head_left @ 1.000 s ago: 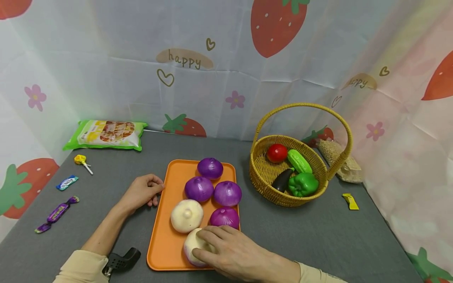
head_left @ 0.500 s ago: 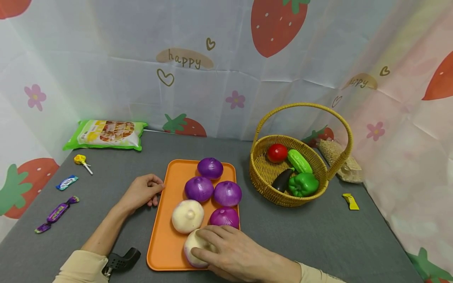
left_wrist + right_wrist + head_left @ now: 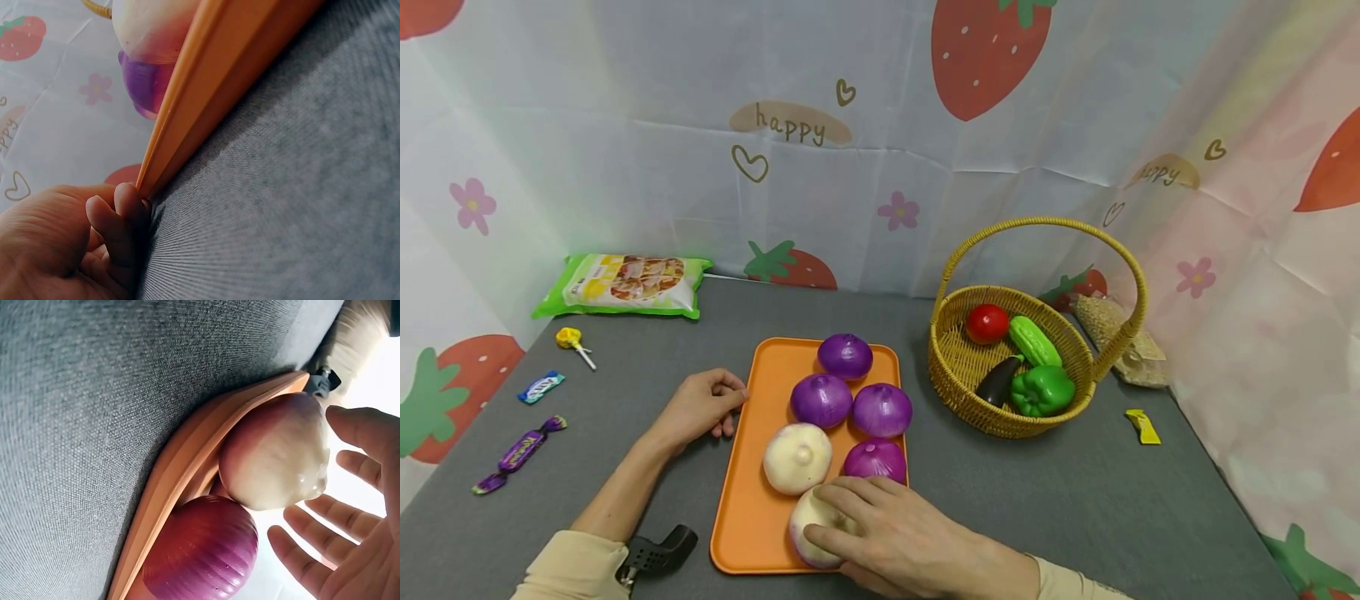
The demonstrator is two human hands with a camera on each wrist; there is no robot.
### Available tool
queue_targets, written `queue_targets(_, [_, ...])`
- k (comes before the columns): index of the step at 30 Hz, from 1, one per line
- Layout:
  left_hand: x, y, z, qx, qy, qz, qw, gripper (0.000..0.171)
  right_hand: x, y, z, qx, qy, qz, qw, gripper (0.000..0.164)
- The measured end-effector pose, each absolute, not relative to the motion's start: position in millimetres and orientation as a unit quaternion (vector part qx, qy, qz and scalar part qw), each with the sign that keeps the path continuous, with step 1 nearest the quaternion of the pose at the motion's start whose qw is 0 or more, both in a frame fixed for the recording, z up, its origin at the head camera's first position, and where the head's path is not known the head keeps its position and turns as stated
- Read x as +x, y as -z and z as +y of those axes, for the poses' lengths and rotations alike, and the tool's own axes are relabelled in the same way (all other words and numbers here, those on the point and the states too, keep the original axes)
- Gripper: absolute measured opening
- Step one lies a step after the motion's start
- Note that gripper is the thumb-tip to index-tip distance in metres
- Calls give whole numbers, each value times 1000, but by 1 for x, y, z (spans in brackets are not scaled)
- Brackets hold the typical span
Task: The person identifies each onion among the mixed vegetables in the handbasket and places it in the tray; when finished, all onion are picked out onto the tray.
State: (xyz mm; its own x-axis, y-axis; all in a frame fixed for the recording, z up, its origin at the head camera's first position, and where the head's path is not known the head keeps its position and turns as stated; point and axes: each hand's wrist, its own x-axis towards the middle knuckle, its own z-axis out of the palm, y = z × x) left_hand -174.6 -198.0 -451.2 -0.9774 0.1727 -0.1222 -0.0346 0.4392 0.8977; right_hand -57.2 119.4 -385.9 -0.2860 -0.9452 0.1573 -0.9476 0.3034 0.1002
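An orange tray point(image 3: 752, 533) on the table carries several purple onions point(image 3: 822, 400) and two white bulbs with purplish sides. My left hand point(image 3: 700, 408) is at the tray's left edge, its fingertips pinching the rim in the left wrist view. Over the nearer white bulb point(image 3: 808, 533), at the tray's front, hangs my right hand point(image 3: 910, 533). The right wrist view shows its fingers point(image 3: 300, 556) spread and apart from that bulb. The other white bulb point(image 3: 797, 458) sits just behind. One purple onion point(image 3: 876, 460) is partly covered by the right hand.
Right of the tray stands a wicker basket point(image 3: 951, 383) holding a tomato, cucumber, eggplant and green pepper. Behind it lies a bag of grains point(image 3: 1135, 354); a yellow candy point(image 3: 1142, 427) is farther right. Candies, a lollipop point(image 3: 571, 340) and a green packet point(image 3: 625, 287) lie left.
The farther white bulb has shifted very slightly to the right. Both hands stay practically where they were.
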Motion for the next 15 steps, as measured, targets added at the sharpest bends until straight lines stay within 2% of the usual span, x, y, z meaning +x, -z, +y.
queue_targets(4, [-174, 451, -198, 39, -528, 843, 98, 23, -58, 384, 120, 587, -16, -805, 78, 42])
queue_targets(7, [-175, 450, -197, 39, -531, 841, 96, 23, -59, 381, 121, 582, -21, -807, 94, 42])
queue_targets(12, [-175, 448, -195, 40, -535, 839, 85, 26, -68, 376, 125, 555, -53, -809, 186, 45])
queue_targets(15, [-174, 443, -192, 41, -514, 855, 58, 26, -75, 369, 132, 515, -86, -822, 228, 46])
